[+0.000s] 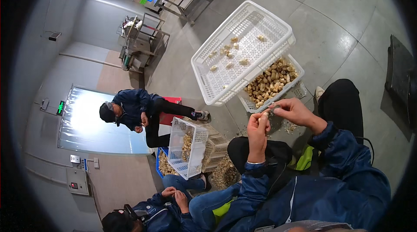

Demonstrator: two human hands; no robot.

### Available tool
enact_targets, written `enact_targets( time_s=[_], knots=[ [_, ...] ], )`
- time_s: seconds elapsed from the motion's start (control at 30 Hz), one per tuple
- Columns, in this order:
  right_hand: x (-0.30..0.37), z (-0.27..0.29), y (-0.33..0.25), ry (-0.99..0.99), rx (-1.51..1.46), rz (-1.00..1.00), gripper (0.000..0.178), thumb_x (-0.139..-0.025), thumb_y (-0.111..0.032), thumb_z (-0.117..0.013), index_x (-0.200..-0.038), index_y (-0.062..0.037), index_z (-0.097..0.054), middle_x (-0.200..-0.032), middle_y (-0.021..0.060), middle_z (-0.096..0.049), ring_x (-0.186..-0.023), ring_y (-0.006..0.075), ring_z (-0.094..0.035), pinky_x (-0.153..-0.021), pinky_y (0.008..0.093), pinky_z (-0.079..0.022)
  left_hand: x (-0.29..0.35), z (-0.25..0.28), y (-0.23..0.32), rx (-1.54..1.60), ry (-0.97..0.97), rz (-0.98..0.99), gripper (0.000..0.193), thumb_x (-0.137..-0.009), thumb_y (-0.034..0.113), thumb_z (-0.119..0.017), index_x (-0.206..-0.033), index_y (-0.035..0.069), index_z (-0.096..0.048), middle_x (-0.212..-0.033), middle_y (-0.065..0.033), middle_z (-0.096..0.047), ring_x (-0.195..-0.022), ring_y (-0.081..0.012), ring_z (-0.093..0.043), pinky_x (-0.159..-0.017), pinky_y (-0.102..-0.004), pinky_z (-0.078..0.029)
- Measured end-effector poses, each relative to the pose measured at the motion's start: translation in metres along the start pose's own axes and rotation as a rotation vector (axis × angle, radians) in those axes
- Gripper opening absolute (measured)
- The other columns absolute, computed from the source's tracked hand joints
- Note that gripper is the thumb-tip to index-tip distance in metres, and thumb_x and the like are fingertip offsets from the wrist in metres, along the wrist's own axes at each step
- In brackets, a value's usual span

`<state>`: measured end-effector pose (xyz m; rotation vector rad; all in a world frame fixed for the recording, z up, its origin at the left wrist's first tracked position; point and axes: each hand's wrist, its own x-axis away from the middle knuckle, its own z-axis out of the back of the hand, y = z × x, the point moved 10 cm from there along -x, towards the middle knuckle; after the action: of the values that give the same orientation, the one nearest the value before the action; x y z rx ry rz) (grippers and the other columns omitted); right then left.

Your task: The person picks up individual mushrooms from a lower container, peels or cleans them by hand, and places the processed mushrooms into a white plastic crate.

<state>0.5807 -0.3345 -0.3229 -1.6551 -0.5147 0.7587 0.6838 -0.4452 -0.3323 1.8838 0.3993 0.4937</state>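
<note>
My left hand is closed, thumb and fingers pinching a small pale tan piece that looks like a mushroom. Right beside it, my right hand is closed too, its fingertips on something small and greyish; its kind is too small to tell. The fingertips of both hands meet just in front of a white lower crate heaped with brown-tan, mushroom-like pieces. A white perforated crate sits tilted across that one, with several pale pieces scattered on its bottom.
Pale scraps lie on the floor below my hands. Left of me, two co-workers sit around another white crate, a blue crate and a scrap pile. A dark flat object stands right; metal tables stand far back.
</note>
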Motion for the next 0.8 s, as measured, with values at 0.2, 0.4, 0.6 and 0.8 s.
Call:
enact_targets(
  time_s=[0.2, 0.4, 0.6, 0.8],
  knots=[
    [0.005, -0.002, 0.021, -0.153, -0.05, -0.3, 0.024, -0.087, -0.019, -0.065, -0.101, -0.0001, -0.07, -0.089, 0.0049, -0.068, -0.081, 0.0056, -0.057, -0.072, 0.0233, -0.046, 0.01, -0.008, 0.006, 0.025, 0.024, -0.02, 0.009, -0.095, 0.009, -0.059, -0.097, 0.004, -0.051, -0.084, -0.0022, -0.055, -0.065, -0.0049, -0.046, -0.055, -0.0206, -0.038],
    [0.007, -0.012, 0.004, -0.138, -0.179, -0.163, 0.028, -0.091, -0.018, -0.061, -0.109, 0.0012, -0.068, -0.093, 0.002, -0.068, -0.083, 0.0058, -0.058, -0.073, 0.0238, -0.047, 0.017, -0.009, 0.021, -0.443, 0.011, -0.2, 0.01, -0.096, 0.009, -0.057, -0.1, 0.004, -0.05, -0.115, -0.0134, -0.062, -0.067, -0.0059, -0.047, -0.059, -0.0209, -0.039],
    [0.009, -0.017, -0.007, -0.194, -0.217, -0.221, 0.026, -0.09, -0.015, -0.061, -0.11, 0.0002, -0.067, -0.096, 0.0034, -0.069, -0.087, 0.006, -0.057, -0.077, 0.0247, -0.047, 0.018, -0.007, 0.021, -0.17, -0.044, -0.117, 0.009, -0.096, 0.007, -0.056, -0.1, 0.004, -0.05, -0.117, -0.0142, -0.061, -0.07, -0.0058, -0.047, -0.062, -0.0212, -0.041],
    [0.009, -0.018, -0.01, -0.169, -0.164, -0.148, 0.022, -0.089, -0.015, -0.062, -0.107, -0.0025, -0.07, -0.092, 0.0015, -0.068, -0.085, 0.0077, -0.058, -0.075, 0.0265, -0.048, 0.021, 0.003, 0.005, 0.158, 0.024, 0.019, 0.006, -0.096, 0.006, -0.055, -0.099, 0.005, -0.05, -0.098, -0.01, -0.062, -0.071, -0.0088, -0.049, -0.061, -0.0221, -0.042]
  ],
)
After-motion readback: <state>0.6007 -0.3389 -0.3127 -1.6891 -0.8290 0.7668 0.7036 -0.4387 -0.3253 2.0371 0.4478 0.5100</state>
